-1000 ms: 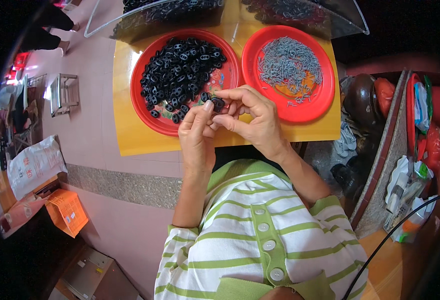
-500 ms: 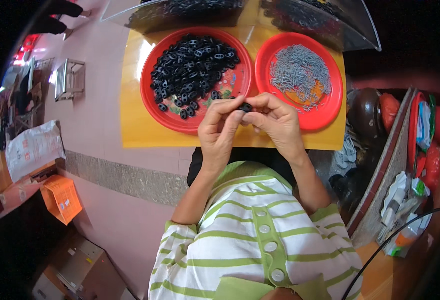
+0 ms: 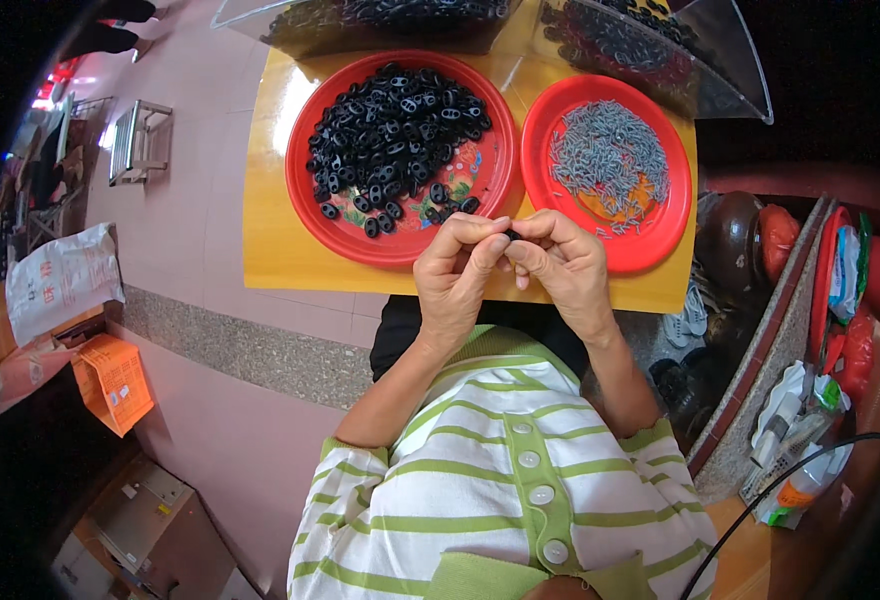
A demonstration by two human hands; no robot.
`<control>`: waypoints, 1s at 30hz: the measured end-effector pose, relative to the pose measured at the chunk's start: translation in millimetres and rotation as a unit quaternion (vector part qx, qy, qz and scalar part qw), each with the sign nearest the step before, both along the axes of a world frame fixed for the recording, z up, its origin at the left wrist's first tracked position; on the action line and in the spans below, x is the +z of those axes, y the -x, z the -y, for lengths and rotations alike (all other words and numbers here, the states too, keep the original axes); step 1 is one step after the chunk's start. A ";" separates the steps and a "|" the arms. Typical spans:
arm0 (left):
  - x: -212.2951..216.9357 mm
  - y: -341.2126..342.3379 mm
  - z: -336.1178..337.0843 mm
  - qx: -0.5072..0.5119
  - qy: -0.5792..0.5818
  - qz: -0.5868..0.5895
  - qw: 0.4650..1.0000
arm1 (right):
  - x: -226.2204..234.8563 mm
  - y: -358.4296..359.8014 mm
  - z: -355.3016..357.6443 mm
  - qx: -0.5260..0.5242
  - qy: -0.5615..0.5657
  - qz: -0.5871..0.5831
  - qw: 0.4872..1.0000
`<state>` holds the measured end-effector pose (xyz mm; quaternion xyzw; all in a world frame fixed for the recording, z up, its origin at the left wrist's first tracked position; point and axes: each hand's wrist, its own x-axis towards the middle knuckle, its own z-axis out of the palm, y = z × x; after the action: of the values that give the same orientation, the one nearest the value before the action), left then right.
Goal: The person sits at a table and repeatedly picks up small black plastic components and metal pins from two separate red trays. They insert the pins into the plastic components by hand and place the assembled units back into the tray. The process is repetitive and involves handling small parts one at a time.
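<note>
Your wooden table fills the upper middle of the frame, carrying two red plates: the larger plate, left of centre, is heaped with black plastic pieces, and the smaller plate, to its right, holds a pile of small grey metal parts. Just below the plates, at the table's near edge, your left hand and right hand meet fingertip to fingertip, both pinched on one small black piece between them.
</note>
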<state>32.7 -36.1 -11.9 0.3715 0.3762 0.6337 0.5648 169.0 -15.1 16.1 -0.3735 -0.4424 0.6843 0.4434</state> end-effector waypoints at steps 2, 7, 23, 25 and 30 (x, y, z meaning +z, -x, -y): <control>1.5 6.6 -5.1 0.009 0.014 -0.051 0.999 | 1.3 -1.2 -7.4 0.005 0.002 0.019 1.000; 9.7 32.2 -25.8 0.084 0.057 -0.168 0.981 | 36.7 -25.7 -65.6 -0.156 -0.155 0.154 0.963; 13.2 61.5 -26.7 0.011 0.029 -0.562 0.826 | 28.2 -80.2 -73.7 -0.140 -0.306 0.433 0.836; 17.7 57.7 -29.6 0.005 0.024 -0.555 0.832 | 13.6 -68.6 -51.5 -0.052 -0.231 0.450 0.861; 16.6 54.5 -25.5 0.011 0.013 -0.497 0.868 | -13.5 -60.4 -42.1 -0.044 -0.291 0.481 0.826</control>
<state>-21.8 -10.5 4.6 0.6254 0.6196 0.3666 0.3009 229.3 27.0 2.6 -0.5279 -0.7615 0.2370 0.2920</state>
